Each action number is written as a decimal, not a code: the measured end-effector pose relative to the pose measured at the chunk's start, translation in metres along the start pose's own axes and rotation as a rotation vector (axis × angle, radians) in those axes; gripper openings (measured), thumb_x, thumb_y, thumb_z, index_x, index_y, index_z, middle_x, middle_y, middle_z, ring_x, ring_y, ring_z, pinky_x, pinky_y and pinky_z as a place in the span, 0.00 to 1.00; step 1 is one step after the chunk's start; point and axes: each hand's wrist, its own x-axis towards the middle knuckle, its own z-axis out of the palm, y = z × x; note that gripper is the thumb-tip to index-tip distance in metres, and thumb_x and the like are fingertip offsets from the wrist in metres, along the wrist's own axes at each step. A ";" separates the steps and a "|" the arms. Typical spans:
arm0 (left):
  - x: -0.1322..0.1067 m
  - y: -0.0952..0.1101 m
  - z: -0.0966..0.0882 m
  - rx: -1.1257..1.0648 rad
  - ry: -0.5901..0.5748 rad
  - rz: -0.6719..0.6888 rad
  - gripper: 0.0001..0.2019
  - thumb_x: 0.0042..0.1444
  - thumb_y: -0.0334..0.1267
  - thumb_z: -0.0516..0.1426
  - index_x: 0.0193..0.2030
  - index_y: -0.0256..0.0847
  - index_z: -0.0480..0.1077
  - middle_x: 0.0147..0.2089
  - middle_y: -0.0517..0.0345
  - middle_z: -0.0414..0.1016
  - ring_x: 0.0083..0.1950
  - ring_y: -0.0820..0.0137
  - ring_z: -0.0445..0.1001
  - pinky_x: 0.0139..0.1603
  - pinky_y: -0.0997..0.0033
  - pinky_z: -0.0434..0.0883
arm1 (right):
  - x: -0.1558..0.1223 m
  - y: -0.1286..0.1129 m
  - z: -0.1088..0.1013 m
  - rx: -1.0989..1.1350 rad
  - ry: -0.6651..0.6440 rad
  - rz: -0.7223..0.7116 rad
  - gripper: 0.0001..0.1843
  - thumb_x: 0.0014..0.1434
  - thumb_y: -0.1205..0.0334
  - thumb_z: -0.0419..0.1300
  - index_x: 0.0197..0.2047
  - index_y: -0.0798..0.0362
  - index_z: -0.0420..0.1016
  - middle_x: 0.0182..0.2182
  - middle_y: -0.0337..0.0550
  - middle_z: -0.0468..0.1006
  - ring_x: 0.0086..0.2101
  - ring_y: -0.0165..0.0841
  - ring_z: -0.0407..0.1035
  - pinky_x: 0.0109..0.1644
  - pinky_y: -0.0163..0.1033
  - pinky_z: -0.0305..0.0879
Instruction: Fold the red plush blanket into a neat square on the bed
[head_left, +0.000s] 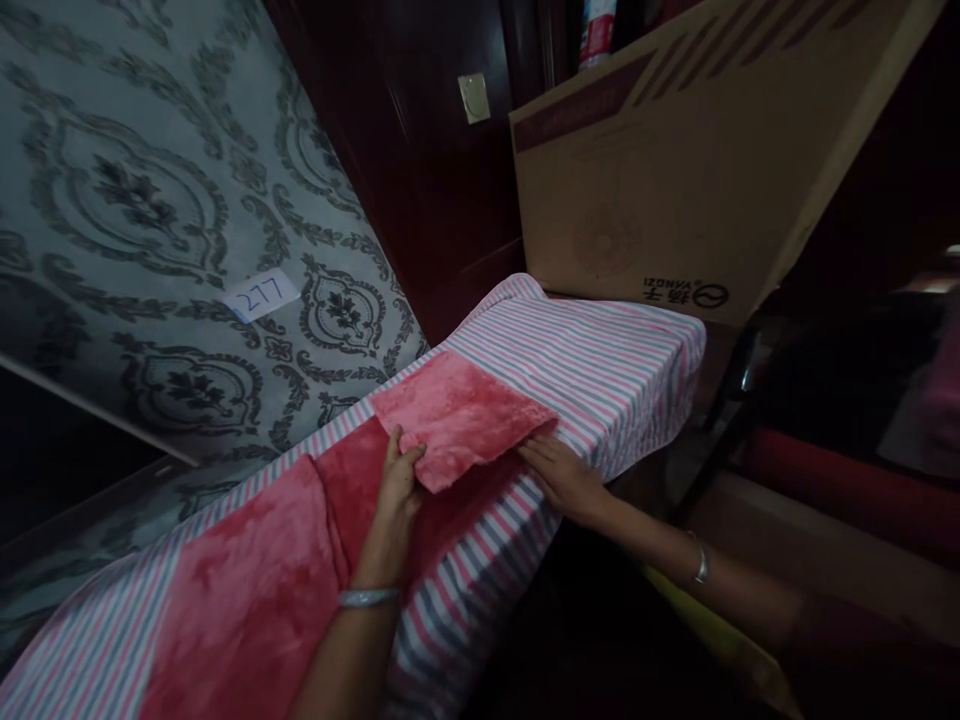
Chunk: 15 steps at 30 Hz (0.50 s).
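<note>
A red plush cloth (pixel 244 590) lies lengthwise on a striped cover (pixel 592 345), its two ends folded in toward the middle. My left hand (pixel 401 480) is closed on the near left corner of the far folded flap, the thumb on top of the pile. That flap is lifted a little above the layer beneath it. At the flap's right corner my right hand (pixel 559 475) lies palm down with fingers stretched out, the fingertips partly hidden by the cloth's edge. Each wrist wears a silvery bracelet.
A large cardboard box (pixel 645 190) stands beyond the covered surface's far end. Patterned wallpaper (pixel 142 190) with a paper label (pixel 262 294) marked 277 runs along the left. A dark red wooden panel (pixel 420 130) stands behind. The right side is dark.
</note>
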 end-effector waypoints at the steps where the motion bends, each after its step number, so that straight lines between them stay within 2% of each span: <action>1: -0.001 0.004 0.002 0.014 0.010 0.014 0.43 0.51 0.20 0.57 0.72 0.52 0.53 0.51 0.55 0.79 0.34 0.73 0.79 0.41 0.73 0.78 | 0.005 -0.001 0.002 -0.005 -0.023 -0.011 0.25 0.66 0.68 0.48 0.63 0.57 0.69 0.56 0.57 0.74 0.57 0.43 0.67 0.62 0.56 0.62; 4: -0.004 0.007 0.001 0.049 0.023 0.055 0.42 0.50 0.20 0.57 0.71 0.51 0.56 0.51 0.55 0.79 0.34 0.72 0.79 0.39 0.74 0.78 | 0.019 0.002 0.004 -0.050 -0.107 0.025 0.23 0.66 0.66 0.50 0.62 0.59 0.69 0.58 0.58 0.73 0.57 0.43 0.66 0.64 0.56 0.59; 8: -0.005 -0.007 -0.015 0.104 0.006 0.041 0.42 0.47 0.19 0.57 0.70 0.51 0.57 0.43 0.58 0.80 0.29 0.74 0.76 0.33 0.76 0.76 | 0.022 0.008 0.003 -0.184 -0.124 0.192 0.18 0.66 0.61 0.54 0.53 0.62 0.74 0.52 0.60 0.75 0.56 0.45 0.65 0.64 0.56 0.56; 12: -0.006 -0.029 -0.035 0.166 -0.035 -0.030 0.45 0.45 0.19 0.58 0.71 0.49 0.57 0.42 0.56 0.81 0.28 0.72 0.77 0.31 0.75 0.76 | 0.016 0.009 0.003 -0.240 -0.110 0.192 0.17 0.67 0.58 0.55 0.51 0.60 0.75 0.51 0.56 0.76 0.55 0.46 0.65 0.65 0.54 0.53; 15: -0.008 -0.036 -0.045 0.160 -0.069 -0.001 0.44 0.45 0.23 0.62 0.70 0.51 0.58 0.46 0.55 0.80 0.31 0.70 0.79 0.32 0.74 0.77 | 0.014 0.008 0.003 -0.227 -0.115 0.194 0.16 0.66 0.58 0.56 0.51 0.60 0.76 0.51 0.56 0.77 0.54 0.45 0.65 0.65 0.54 0.53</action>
